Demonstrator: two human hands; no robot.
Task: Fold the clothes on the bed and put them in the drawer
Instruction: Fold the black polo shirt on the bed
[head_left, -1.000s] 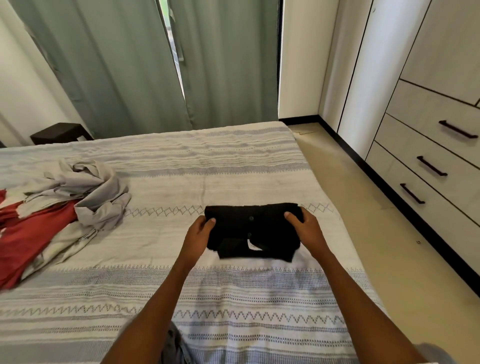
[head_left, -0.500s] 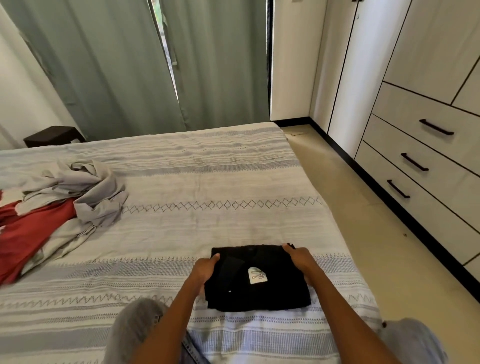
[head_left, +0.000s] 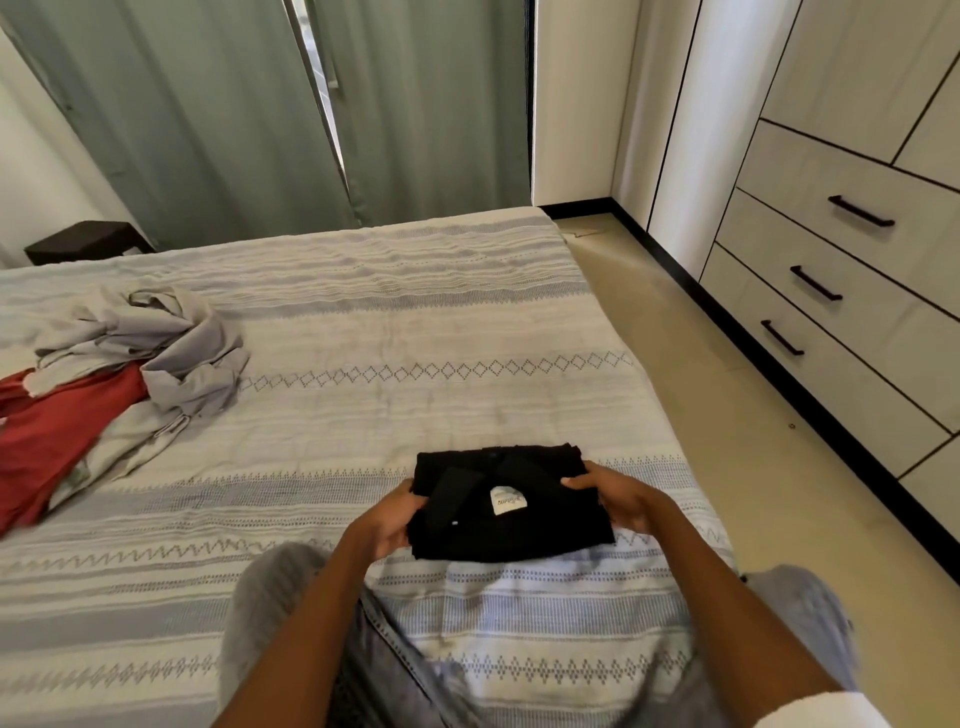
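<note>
A folded black garment (head_left: 540, 525) with a white label on top is held just above the striped bed (head_left: 405, 332), near its front right. My left hand (head_left: 389, 525) grips its left edge, fingers curled under it. My right hand (head_left: 623, 499) grips its right edge with the thumb on top. At the bed's left lies a loose heap: a grey garment (head_left: 171, 353) over a red garment (head_left: 57, 436). Three shut drawers with black handles (head_left: 814, 283) stand at the right.
A strip of beige floor (head_left: 727, 395) runs between the bed and the drawer unit. Green curtains (head_left: 218, 114) hang behind the bed, with a dark side table (head_left: 83, 241) at far left. My knees in grey jeans show at the bottom.
Both hands drew the folded black garment toward me from the middle of the bed and lifted it slightly. The label now faces up. The heap at left has not moved.
</note>
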